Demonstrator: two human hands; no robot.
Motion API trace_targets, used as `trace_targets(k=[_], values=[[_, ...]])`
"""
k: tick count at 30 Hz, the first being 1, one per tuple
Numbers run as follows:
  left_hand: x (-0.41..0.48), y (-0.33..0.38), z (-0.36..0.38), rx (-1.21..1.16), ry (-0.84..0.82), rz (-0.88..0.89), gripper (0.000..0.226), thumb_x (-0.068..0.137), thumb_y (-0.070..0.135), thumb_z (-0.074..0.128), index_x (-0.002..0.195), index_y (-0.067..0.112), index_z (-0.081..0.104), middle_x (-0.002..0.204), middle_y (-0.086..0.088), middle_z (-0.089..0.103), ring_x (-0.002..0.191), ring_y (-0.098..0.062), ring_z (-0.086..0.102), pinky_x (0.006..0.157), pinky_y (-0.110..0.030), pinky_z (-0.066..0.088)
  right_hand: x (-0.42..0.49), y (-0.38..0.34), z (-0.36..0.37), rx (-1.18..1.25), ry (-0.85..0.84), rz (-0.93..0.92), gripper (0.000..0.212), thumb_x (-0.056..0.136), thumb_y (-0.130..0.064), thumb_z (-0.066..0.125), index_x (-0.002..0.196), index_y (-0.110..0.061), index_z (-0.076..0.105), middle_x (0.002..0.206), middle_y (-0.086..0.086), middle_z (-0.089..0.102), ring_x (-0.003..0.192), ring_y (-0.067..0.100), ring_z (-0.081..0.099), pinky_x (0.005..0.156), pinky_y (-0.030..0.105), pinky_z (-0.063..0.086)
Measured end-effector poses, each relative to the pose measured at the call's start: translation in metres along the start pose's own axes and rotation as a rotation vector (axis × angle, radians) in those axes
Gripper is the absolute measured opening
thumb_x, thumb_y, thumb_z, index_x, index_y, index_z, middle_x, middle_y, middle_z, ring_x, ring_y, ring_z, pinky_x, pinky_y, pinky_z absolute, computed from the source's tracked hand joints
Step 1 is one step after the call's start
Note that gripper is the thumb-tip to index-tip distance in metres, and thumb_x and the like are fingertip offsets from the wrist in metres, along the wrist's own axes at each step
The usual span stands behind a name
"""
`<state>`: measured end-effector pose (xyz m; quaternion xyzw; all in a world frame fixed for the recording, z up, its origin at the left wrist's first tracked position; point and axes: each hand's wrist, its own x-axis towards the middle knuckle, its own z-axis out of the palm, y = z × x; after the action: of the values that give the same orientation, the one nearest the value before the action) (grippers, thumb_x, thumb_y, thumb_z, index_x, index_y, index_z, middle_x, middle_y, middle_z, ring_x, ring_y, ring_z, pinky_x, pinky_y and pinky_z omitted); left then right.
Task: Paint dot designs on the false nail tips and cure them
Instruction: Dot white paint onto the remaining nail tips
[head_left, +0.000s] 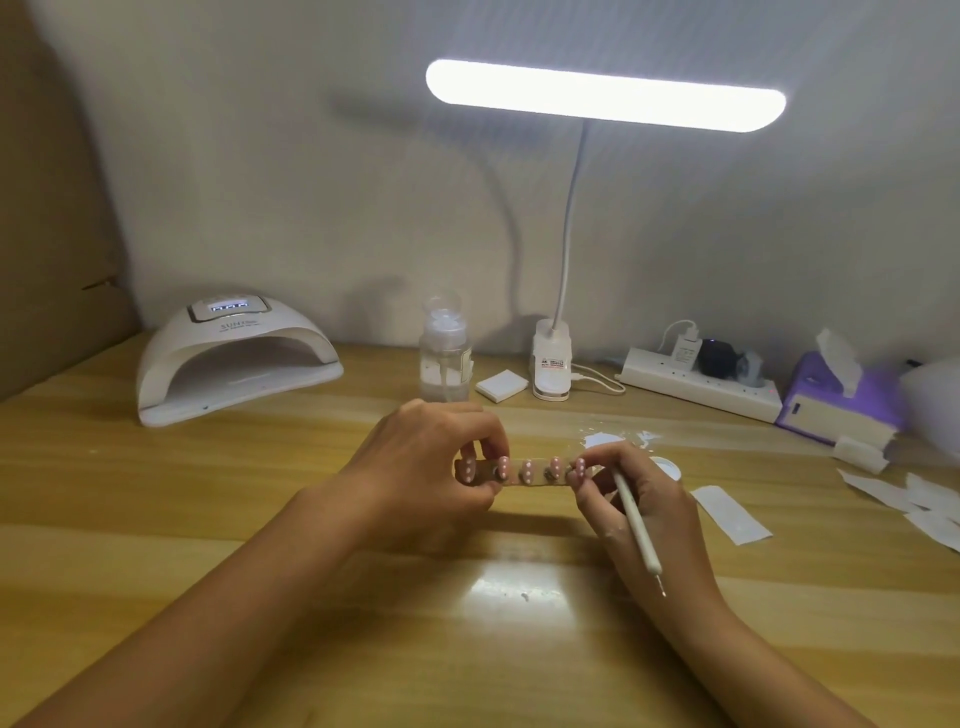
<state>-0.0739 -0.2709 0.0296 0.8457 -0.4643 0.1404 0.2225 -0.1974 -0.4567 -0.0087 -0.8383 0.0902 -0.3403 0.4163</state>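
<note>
While both hands hold it, the stick (519, 477) sits level over the middle of the table (208, 519), long axis left-right. Can't tell if it touches the wood.

- nail tips (528, 470): five, pink, in a row along the stick, each with white dots.
- left hand (431, 462): thumb and fingers curled round the stick's left end, pinching it. Leftmost tip is between its fingers.
- right hand (644, 509): fingertips pinch the stick's right end, next to the rightmost tip. Same hand also grips the dotting tool (636, 525), a white shaft lying across the hand, metal point aimed at the near side, away from the tips.
- curing lamp (234, 358): far left, opening faces the near side, display lit, well apart from the stick.

Rest of the table:
- desk lamp (605, 96): light bar on, high at the far side, gooseneck down to a clip base at the far centre.
- pump bottle (445, 353): clear, just left of that base, directly behind the left hand.
- pad stack (501, 385): white, between bottle and base.
- power strip (696, 384): far right, chargers plugged in.
- tissue box (836, 400): purple, right of the strip.
- small white dish (667, 467): just behind the right hand, partly hidden by it.
- paper strips (730, 514): white, right of the right hand, more at the right edge.
</note>
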Motion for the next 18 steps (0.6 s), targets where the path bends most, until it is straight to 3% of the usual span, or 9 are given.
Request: trace_targets(k=[5,12,18], values=[[-0.001,-0.004,0.001,-0.018,0.0,-0.017,0.02,0.074,0.045,0.065,0.093,0.038,0.062,0.088,0.027,0.061,0.084,0.006,0.057,0.078,-0.02,0.04,-0.002,-0.005,-0.001,-0.034,-0.005,-0.009,0.015,0.088,-0.014,0.074,0.093,-0.027,0.067,0.069,-0.01,0.066,0.067,0.008,0.064,0.063,0.036,0.054],[-0.005,-0.019,0.005,0.005,0.006,-0.086,0.017,0.078,0.04,0.067,0.094,0.039,0.063,0.089,0.026,0.057,0.087,0.002,0.055,0.086,-0.028,0.04,-0.001,-0.005,-0.008,-0.102,0.056,0.013,0.024,0.088,-0.01,0.071,0.109,-0.019,0.061,0.073,-0.004,0.064,0.066,0.016,0.064,0.065,0.047,0.054],[-0.006,-0.036,0.01,0.037,0.005,-0.167,0.017,0.077,0.038,0.066,0.093,0.041,0.062,0.092,0.022,0.06,0.089,0.002,0.054,0.09,-0.032,0.037,0.017,0.024,-0.04,-0.316,0.125,0.147,0.049,0.086,-0.013,0.076,0.127,-0.012,0.05,0.112,0.004,0.065,0.102,0.031,0.059,0.089,0.047,0.047]])
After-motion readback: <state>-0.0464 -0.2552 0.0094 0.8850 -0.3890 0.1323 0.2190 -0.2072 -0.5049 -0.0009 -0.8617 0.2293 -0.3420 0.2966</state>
